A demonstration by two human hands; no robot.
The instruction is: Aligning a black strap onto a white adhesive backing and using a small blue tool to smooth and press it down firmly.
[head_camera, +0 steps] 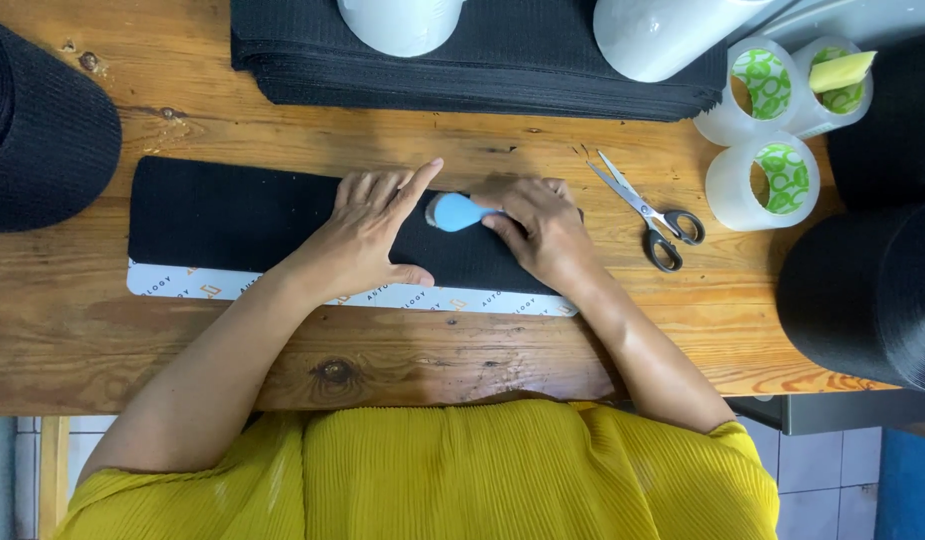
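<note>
Both hands (one gripping scraper [454, 211]) on strip [232, 215]

One view only, from a camera worn on the person's head. It looks almost straight down on the tabletop [72, 350], so the wood fills most of the picture and the far edge runs out past 12 o'clock. The wearer's yellow top [432, 470] lies along 6 o'clock, with both forearms rising from it toward the centre. The left hand [367, 235] and right hand [537, 230] meet just above the middle, on the black strip [222, 215]. The camera sits near, at arm's reach. Scissors [647, 215] lie toward 3 o'clock, tape rolls [767, 125] toward 2 o'clock. Floor tiles [832, 480] show at 5 o'clock, beyond the near edge
</note>
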